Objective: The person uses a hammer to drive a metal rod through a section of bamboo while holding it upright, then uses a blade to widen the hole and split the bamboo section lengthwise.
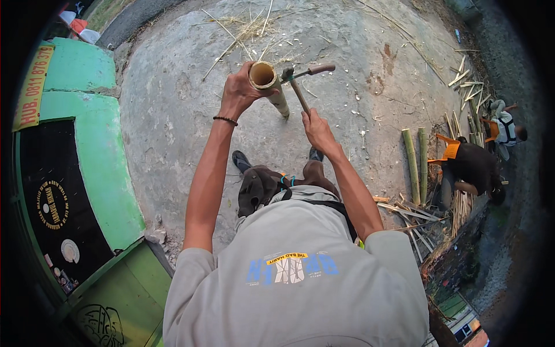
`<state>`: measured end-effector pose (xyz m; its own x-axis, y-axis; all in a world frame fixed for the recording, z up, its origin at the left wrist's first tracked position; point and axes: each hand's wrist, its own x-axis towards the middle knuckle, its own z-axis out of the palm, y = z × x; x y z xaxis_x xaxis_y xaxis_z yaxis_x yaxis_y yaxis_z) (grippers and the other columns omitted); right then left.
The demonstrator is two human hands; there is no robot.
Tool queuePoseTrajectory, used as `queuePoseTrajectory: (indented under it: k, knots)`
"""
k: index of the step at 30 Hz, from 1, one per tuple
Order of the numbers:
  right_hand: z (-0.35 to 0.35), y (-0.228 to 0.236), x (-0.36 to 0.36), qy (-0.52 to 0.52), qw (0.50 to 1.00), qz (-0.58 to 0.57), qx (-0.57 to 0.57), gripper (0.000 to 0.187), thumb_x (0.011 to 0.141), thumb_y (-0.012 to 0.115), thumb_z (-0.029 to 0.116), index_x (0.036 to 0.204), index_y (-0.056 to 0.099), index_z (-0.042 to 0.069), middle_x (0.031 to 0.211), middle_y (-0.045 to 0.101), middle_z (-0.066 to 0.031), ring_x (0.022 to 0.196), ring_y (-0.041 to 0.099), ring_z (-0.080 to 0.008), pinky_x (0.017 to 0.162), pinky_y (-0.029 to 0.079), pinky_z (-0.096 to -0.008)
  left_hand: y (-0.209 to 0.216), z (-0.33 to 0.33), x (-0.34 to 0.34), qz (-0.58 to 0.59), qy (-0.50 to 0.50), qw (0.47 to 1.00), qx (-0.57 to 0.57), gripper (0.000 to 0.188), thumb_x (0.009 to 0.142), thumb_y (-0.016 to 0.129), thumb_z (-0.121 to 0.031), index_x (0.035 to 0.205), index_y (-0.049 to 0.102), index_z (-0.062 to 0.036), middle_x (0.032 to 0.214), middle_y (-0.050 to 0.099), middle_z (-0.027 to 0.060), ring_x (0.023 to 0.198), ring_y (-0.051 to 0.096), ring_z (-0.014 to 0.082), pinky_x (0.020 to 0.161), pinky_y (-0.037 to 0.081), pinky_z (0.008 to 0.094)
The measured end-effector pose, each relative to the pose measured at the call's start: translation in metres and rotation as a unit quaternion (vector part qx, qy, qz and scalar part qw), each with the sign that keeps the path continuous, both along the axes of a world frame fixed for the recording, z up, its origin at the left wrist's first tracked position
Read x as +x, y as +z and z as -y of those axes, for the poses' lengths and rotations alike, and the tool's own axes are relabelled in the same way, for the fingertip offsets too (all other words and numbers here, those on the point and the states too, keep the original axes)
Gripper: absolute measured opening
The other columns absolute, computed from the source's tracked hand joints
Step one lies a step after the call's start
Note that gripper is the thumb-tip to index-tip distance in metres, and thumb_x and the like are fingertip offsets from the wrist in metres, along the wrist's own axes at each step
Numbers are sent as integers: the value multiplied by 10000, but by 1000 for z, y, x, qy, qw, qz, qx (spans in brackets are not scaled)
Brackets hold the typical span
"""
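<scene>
A thick hollow bamboo pole [278,104] stands upright before me, its round open end facing up. Wrapped around it just below the rim is my left hand [241,88], with a dark beaded bracelet on that wrist. My right hand [318,130] is closed on the handle of a hammer [298,92]. The hammer's dark head is beside the pole's upper end. A knife with a brown handle [321,69] sticks out to the right there; its blade is mostly hidden behind the hammer head and pole, so I cannot tell whether it is in the bamboo.
Straw-like bamboo scraps [248,29] lie on the concrete ground [173,115] ahead. To the right are two long bamboo poles [411,165], split strips [461,211] and people on orange chairs [450,149]. A green wall [95,150] with a dark panel runs along the left.
</scene>
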<state>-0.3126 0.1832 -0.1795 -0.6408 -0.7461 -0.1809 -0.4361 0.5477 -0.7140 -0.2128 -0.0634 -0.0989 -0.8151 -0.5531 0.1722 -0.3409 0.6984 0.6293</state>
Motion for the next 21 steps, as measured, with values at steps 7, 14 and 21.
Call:
queuePoseTrajectory:
  k: [7, 14, 21]
  knots:
    - [25, 157, -24, 12, 986, 51, -158, 356, 1098, 483, 374, 1056, 533, 24, 690, 612, -199, 585, 612, -413, 550, 450, -497, -4, 8, 7, -60, 2, 998, 5, 831, 616, 951, -540, 1202, 637, -41, 980, 770, 146, 892, 765, 313, 782, 628, 392]
    - [24, 31, -5, -42, 992, -6, -115, 337, 1106, 451, 347, 1013, 499, 27, 685, 600, -257, 627, 614, -472, 544, 437, -525, 5, 11, -5, -20, 9, 1000, 10, 814, 619, 973, -472, 1223, 635, -43, 1051, 771, 118, 960, 764, 250, 845, 620, 371]
    - [26, 125, -14, 8, 991, 77, -107, 355, 1102, 459, 371, 1072, 535, 26, 684, 617, -228, 632, 618, -476, 561, 443, -516, 1, 8, -2, -12, 10, 999, 34, 833, 624, 976, -451, 1266, 631, -48, 1077, 771, 112, 990, 761, 240, 867, 615, 366]
